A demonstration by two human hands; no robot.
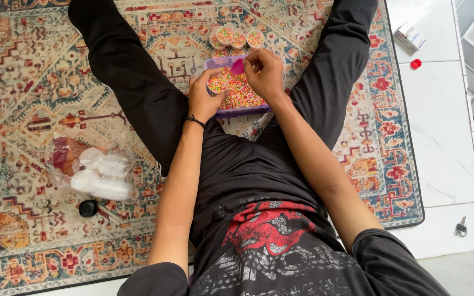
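Observation:
A purple rectangular tub (242, 111) full of multicoloured sprinkles sits on the rug between my spread legs. My left hand (204, 96) holds a small round clear cup (216, 84) filled with sprinkles over the tub's left side. My right hand (264, 71) pinches a small pink spoon (237, 66) just above the tub, beside the cup. Three filled small round cups (239, 38) stand in a row on the rug right behind the tub.
A clear plastic bag (95, 171) with white lids or cups lies on the patterned rug (23, 98) at left, a small black object (88, 208) below it. On the white tile floor at right lie a small box (410, 36), a red cap (416, 63) and keys (460, 227).

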